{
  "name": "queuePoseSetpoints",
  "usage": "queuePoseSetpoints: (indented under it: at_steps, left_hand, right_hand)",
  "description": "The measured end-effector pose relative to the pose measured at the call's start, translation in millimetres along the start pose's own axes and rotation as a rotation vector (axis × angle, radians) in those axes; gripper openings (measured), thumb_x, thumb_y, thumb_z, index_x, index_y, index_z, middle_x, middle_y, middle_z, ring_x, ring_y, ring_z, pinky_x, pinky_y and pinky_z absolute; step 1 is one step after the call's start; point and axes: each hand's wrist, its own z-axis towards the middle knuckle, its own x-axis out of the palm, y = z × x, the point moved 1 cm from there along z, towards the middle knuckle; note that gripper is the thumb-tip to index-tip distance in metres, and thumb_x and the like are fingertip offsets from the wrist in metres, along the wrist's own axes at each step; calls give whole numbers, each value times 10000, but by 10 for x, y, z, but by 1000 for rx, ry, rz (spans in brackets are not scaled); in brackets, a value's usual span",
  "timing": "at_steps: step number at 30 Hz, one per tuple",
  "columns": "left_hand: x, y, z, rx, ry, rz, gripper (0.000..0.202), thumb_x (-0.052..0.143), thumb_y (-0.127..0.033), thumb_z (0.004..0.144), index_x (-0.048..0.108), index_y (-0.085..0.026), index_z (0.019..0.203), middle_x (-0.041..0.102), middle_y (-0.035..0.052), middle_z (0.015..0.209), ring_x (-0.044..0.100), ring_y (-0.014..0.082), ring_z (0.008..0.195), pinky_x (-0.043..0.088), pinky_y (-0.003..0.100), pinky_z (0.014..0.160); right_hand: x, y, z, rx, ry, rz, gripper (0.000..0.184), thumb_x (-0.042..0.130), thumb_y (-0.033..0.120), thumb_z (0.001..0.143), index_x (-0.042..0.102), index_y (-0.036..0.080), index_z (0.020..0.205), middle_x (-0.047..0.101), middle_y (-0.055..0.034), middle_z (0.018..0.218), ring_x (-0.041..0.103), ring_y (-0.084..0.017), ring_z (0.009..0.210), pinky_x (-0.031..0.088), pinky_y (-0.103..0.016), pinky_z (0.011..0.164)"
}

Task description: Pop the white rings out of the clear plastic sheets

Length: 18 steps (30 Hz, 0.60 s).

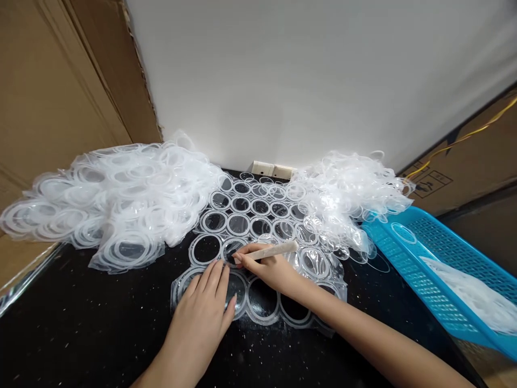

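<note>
While flat on sheet [238, 224], left hand [205, 304]; right hand [266, 265] around stick [279, 249].

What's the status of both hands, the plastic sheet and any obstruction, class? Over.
Left hand spread on ringed plastic sheet. Right hand holding pale pen-like tool, angled down toward sheet. Loose clear rings overlap sheet's right side.

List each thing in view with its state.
Left hand: flat on the ringed film
Right hand: closed around the pale tool
Pale tool: tilted
Ringed film: spread on black table
Left ring heap: piled up
Right ring heap: loosely tangled
Blue basket: open-topped, holding white pieces
</note>
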Motion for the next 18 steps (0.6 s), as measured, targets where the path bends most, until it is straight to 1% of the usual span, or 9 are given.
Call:
queuePoseSetpoints:
  at_steps: [5,8,9,11,13,14,16,17,18]
  left_hand:
    - [22,9,-18,-26,-2,-70,404,297,-275,873,565,-89,1112,582,155,1168,556,261,1034,452,383,828]
    - [46,-8,-26,-35,-9,-46,406,293,-265,867,569,-89,1108,582,151,1171,549,259,1047,448,381,831]
    - [54,-18,-28,-38,-7,-31,404,293,-254,862,575,-92,1102,586,146,1167,547,257,1049,446,379,834]
    - [66,-38,-30,-50,5,-2,399,294,-222,846,590,-96,1083,599,138,1151,542,256,1056,440,378,841]
    - [68,-55,-29,-64,21,2,404,290,-194,828,603,-93,1064,603,139,1144,531,257,1072,434,383,854]
    - [66,-60,-28,-72,29,-3,410,288,-182,819,605,-86,1060,599,143,1149,526,259,1079,432,388,859]
    - [57,-63,-26,-83,41,-8,420,291,-166,801,604,-69,1065,596,149,1152,531,260,1073,435,391,860]
    - [52,-60,-26,-81,45,-1,425,296,-162,794,600,-61,1073,596,149,1152,535,258,1069,439,387,855]
    - [49,-55,-27,-78,46,16,429,298,-159,790,595,-57,1083,596,145,1153,538,255,1065,444,381,847]
  right_hand:
    - [-11,14,1,-45,-2,-47,184,488,265,833,639,161,820,670,-43,823,622,-136,740,505,-239,656]
    - [10,12,3,-108,-3,-159,189,469,240,846,636,162,804,669,-41,807,617,-138,740,505,-250,666]
    - [36,5,-2,-162,-18,-227,196,461,237,852,635,159,807,666,-48,808,612,-143,751,506,-263,679]
    - [128,-15,-25,-322,-57,-404,219,435,231,872,634,139,855,657,-78,856,595,-168,812,502,-307,733]
    - [255,-37,-56,-491,-78,-600,247,397,198,890,616,94,938,637,-128,940,567,-206,907,483,-364,801]
    - [313,-47,-66,-553,-71,-696,255,380,165,892,598,68,984,623,-154,980,550,-225,945,473,-387,824]
    - [358,-67,-63,-608,-56,-868,265,375,90,871,560,21,1048,600,-198,1015,535,-252,967,469,-413,828]
    - [326,-80,-50,-605,-60,-931,273,381,58,855,548,4,1064,594,-211,1017,535,-259,960,473,-413,819]
    - [248,-97,-31,-585,-78,-971,283,387,32,840,541,-7,1074,593,-214,1013,537,-260,949,477,-408,814]
